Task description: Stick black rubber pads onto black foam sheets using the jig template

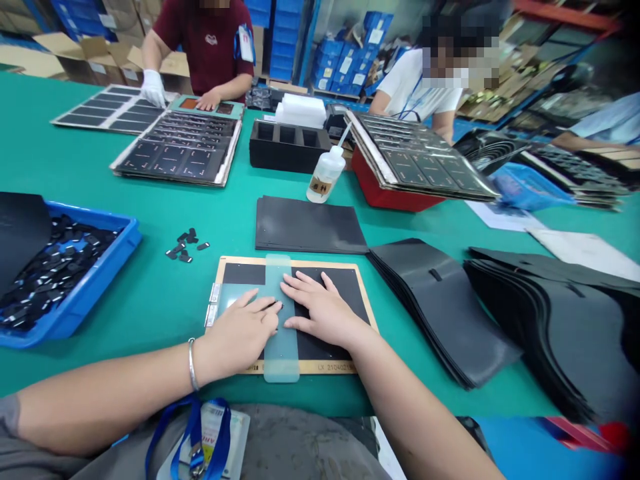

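Your left hand [240, 333] and right hand [320, 310]: flat, side by side, gripping nothing | pressing clear strip [281, 353] onto board [310, 367] | likely so it cannot slide.

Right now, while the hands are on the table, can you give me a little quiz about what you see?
1. True or false: the left hand and the right hand both rest on the board.
2. What colour is the bin to the left of the board? A red, B blue, C yellow.
3. What lies loose on the green table between the bin and the board?

Key: 1 true. 2 B. 3 small black pieces.
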{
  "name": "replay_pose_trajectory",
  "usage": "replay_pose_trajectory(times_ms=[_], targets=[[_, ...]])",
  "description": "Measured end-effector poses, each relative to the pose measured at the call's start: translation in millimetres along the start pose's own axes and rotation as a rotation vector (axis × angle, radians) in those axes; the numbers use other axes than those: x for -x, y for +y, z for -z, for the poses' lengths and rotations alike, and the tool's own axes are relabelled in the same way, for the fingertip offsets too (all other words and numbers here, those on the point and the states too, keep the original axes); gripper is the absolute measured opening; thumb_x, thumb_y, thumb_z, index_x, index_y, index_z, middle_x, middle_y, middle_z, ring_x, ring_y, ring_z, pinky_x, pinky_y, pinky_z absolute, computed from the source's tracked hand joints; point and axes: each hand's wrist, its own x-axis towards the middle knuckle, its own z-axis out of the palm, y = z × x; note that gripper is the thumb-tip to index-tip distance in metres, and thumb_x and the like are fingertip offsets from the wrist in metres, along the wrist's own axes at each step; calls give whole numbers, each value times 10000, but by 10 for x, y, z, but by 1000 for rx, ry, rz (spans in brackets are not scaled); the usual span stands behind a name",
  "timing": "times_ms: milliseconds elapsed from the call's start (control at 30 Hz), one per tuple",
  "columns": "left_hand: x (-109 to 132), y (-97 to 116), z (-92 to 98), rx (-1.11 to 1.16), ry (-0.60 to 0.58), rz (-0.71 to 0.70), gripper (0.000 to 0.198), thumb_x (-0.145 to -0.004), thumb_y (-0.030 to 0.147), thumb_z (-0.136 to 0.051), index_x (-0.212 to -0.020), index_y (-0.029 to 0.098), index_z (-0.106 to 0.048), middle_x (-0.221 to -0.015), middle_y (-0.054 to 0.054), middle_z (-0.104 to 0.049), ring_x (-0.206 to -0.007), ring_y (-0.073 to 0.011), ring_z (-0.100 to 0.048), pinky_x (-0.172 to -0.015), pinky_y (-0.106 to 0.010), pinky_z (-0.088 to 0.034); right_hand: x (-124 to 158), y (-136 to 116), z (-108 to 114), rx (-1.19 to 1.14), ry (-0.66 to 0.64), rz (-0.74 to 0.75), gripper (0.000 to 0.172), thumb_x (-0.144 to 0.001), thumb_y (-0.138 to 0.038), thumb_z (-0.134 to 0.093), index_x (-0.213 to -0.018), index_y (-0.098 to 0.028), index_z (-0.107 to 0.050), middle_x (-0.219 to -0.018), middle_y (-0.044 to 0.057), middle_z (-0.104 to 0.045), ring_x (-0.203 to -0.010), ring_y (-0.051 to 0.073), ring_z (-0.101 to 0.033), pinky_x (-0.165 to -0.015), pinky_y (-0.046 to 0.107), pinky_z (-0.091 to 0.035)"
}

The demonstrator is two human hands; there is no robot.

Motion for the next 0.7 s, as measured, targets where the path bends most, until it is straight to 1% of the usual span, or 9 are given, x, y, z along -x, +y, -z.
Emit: replay_pose_trajectory(times_ms=[267,333,400,467,500,533,600,667,700], targets=[[-115,-6,-7,-11,15,-31,307,-911,168,-365,-1124,70,-563,-1116,-149,-640,-1130,-228,-523,-1055,-457,-272,-17,-25,-2,17,4,-2,669,-816,-564,-504,-1399,-315,-291,-1466,9,-261,-1369,246,-159,-1086,571,-13],[-117,-24,6,28,15,-12,309,-912,180,-365,-1124,74,-565,-1104,-151,-646,-1140,-234,-520,-1068,-488,-243,-15,-46,-6,17,-1,-12,662,-818,-547,-512,-1397,-313,-294,-1467,7,-256,-1371,238,-154,-1086,570,-12],[-116,-79,39,134,-3,18,309,-918,195,-358,-1124,105,-570,-1120,-134,-643,-1148,-226,-520,-1074,-503,-235,5,-86,-23,16,20,-45,658,-819,-525,-522,-1396,-295,-305,-1469,19,-249,-1371,238,-154,-1090,562,-3],[-117,-178,92,323,7,99,313,-923,221,-349,-1132,153,-572,-1157,-99,-630,-1141,-198,-532,-1054,-446,-304,57,-155,-48,-15,66,-99,681,-818,-516,-527,-1405,-260,-296,-1461,45,-270,-1367,239,-171,-1101,542,0],[-119,-241,121,432,43,169,317,-924,239,-348,-1141,171,-568,-1174,-84,-621,-1131,-182,-540,-1026,-399,-353,96,-203,-60,-54,85,-125,692,-823,-517,-518,-1412,-244,-282,-1454,56,-287,-1364,238,-186,-1108,530,-11],[-122,-308,148,534,99,253,323,-925,257,-345,-1149,182,-564,-1186,-74,-613,-1122,-172,-545,-991,-360,-392,144,-260,-66,-110,104,-156,692,-834,-521,-497,-1420,-237,-263,-1448,60,-302,-1361,238,-197,-1113,522,-36],[-126,-436,185,688,222,429,324,-919,301,-350,-1101,180,-589,-1136,-70,-631,-1075,-178,-566,-917,-333,-438,256,-397,-52,-238,152,-206,669,-862,-525,-440,-1433,-249,-225,-1444,54,-311,-1359,248,-200,-1108,528,-103],[-127,-536,195,796,298,560,308,-898,350,-386,-953,174,-633,-991,-63,-664,-957,-195,-596,-838,-340,-459,373,-534,7,-368,202,-163,631,-889,-504,-395,-1439,-270,-196,-1431,49,-338,-1352,255,-220,-1097,534,-148],[-126,-574,195,863,331,624,300,-881,376,-414,-866,173,-634,-903,-53,-667,-875,-193,-604,-782,-331,-465,427,-584,51,-425,215,-88,617,-898,-491,-382,-1441,-273,-186,-1412,50,-371,-1341,252,-251,-1096,530,-156]])
